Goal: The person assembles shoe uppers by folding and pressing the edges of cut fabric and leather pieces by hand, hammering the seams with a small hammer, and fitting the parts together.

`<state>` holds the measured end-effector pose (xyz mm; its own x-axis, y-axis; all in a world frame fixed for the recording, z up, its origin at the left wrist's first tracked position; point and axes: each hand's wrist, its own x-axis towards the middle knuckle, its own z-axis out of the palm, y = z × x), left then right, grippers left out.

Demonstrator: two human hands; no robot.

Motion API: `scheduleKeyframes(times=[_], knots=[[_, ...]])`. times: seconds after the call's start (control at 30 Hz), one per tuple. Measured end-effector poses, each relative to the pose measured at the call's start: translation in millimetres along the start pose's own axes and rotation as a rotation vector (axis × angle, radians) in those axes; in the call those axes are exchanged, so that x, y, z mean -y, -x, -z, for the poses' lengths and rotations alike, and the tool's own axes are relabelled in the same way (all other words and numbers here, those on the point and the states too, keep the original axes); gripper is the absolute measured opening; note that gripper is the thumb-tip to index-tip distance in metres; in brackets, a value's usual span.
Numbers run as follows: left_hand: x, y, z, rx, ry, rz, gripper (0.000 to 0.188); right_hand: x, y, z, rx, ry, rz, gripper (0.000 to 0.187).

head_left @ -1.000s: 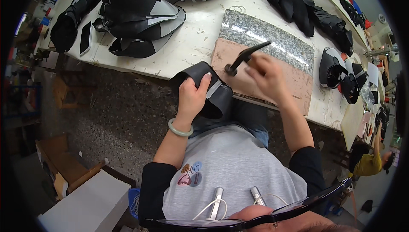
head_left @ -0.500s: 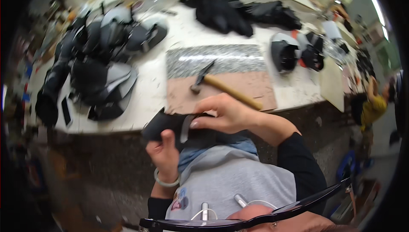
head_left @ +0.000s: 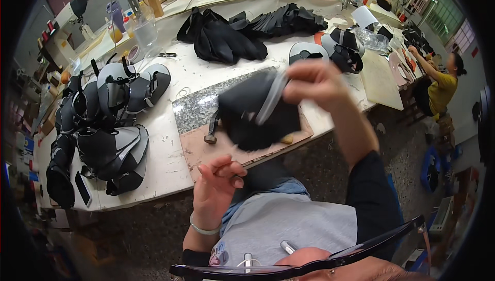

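My right hand is raised over the table and pinches the top of a limp black piece of material by a pale strip along it. The piece hangs down, blurred by motion, over a hammer, hiding most of the handle. Under the hammer lie a speckled stone slab and a pinkish board. My left hand is at the table's front edge, holding nothing, its fingers apart and loosely bent. Between it and the black piece is a gap.
Grey and black shoe-like parts are heaped at the left, beside a phone-like slab. Black material bundles lie at the back. More strapped parts stand at the right. A person in yellow works at the far right.
My right hand has lifted the black piece up and forward from my lap, over the hammer and board. My left hand has let go and stays near the front edge. The view has shifted.
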<state>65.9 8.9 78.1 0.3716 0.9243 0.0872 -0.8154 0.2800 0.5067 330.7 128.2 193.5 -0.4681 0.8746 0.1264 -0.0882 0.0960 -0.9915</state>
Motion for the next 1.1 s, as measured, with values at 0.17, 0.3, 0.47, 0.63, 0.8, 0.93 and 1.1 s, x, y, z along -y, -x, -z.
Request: scheduleKeyframes(times=[0.17, 0.3, 0.47, 0.63, 0.8, 0.93, 1.1], knots=[[1.2, 2.3, 11.4, -0.025, -0.02, -0.045, 0.038, 64.1, -7.8, 67.0, -0.151, 0.664, 0.359, 0.024], [6.2, 12.3, 24.6, -0.21, -0.122, -0.024, 0.023, 16.4, -22.8, 112.9, -0.061, 1.194, 0.47, 0.019], [0.1, 18.2, 37.5, -0.368, -0.217, -0.004, 0.016, -79.3, 12.2, 163.5, 0.042, 1.238, 0.129, 0.023], [-3.0, 16.0, 44.7, -0.436, -0.242, -0.056, 0.015, -114.3, 38.0, 152.5, -0.1, 1.392, -0.02, 0.025], [1.7, 19.1, 45.9, -0.451, -0.177, -0.033, 0.015, -153.9, 32.4, 136.6, -0.266, 1.517, 0.241, 0.033], [4.7, 16.2, 56.1, -0.468, -0.202, 0.059, 0.015, -191.0, 31.6, 120.0, -0.476, 1.584, 0.101, 0.071], [-1.3, 27.1, 55.1, -0.507, -0.21, 0.022, 0.017, -222.0, 19.1, 145.4, -0.648, 1.692, 0.329, 0.062]])
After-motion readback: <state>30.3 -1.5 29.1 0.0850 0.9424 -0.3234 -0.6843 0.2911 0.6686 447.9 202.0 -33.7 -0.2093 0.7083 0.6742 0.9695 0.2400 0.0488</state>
